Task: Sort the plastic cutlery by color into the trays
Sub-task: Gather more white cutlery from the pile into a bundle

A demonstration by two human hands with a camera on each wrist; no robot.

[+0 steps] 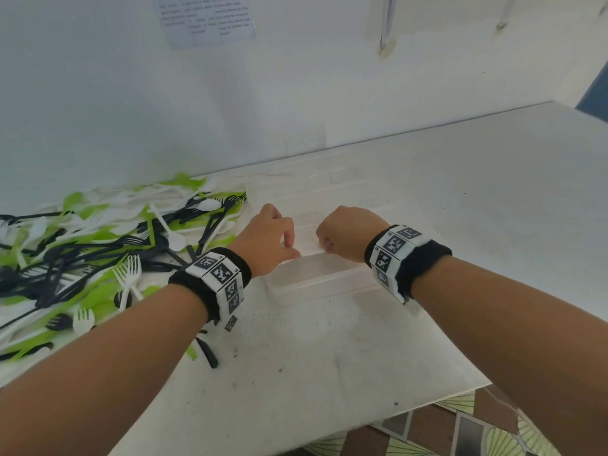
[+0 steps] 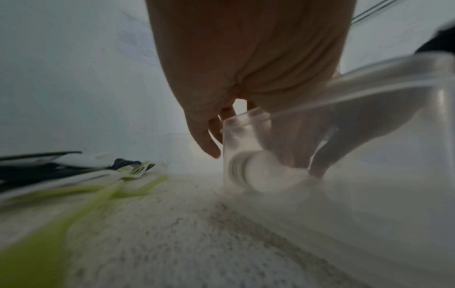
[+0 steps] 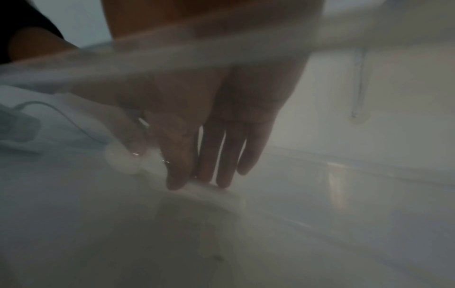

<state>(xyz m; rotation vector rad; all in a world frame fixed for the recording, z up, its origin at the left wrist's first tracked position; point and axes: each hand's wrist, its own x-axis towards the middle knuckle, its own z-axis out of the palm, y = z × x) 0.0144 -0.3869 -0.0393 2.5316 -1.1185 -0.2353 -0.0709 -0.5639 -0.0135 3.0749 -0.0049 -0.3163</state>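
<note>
A mixed heap of black, white and green plastic cutlery [image 1: 98,255] lies on the left of the white table. A clear plastic tray [image 1: 316,281] sits in the middle, in front of my wrists. My left hand [image 1: 279,245] pinches the tray's left far rim, thumb on one side and fingers curled over the other. In the left wrist view the fingers [image 2: 295,148] show through the tray wall [image 2: 236,148]. My right hand [image 1: 332,241] grips the same rim a little to the right. Its fingers [image 3: 216,155] point down behind the blurred tray rim [image 3: 221,46].
More clear trays [image 1: 329,192] lie flat behind the hands, hard to make out against the table. A white wall with a taped paper [image 1: 204,18] rises behind. The table's front edge [image 1: 460,390] runs at lower right over a patterned floor.
</note>
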